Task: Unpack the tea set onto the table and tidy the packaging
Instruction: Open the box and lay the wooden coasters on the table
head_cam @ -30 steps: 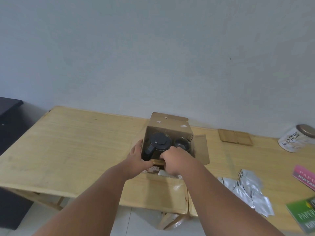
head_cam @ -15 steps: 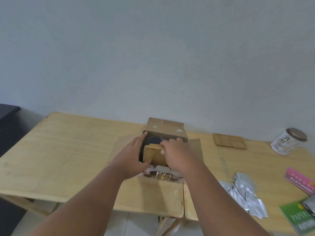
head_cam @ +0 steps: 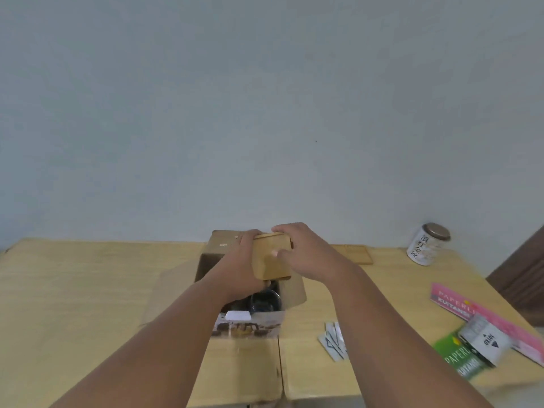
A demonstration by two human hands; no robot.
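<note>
An open cardboard box (head_cam: 293,290) stands on the wooden table (head_cam: 88,290), flaps spread. Both hands hold a flat wooden tray piece (head_cam: 270,257) upright just above the box. My left hand (head_cam: 244,266) grips its left side and my right hand (head_cam: 300,254) grips its top right, thumb on its face. Down in the box a dark glass cup (head_cam: 265,300) shows beneath the tray. A white card (head_cam: 238,315) lies at the box's near edge. The dark teapot is hidden behind my left hand.
Two wooden coasters (head_cam: 353,254) lie behind my right forearm. A white tin with a metal lid (head_cam: 426,244) stands at the back right. Silver sachets (head_cam: 332,340), pink (head_cam: 459,301) and green (head_cam: 459,360) receipt books and a small tin (head_cam: 485,340) lie at the right.
Both hands have drawn the wooden tray piece up out of the box, from its front side to above its opening. The view has tilted upward.
</note>
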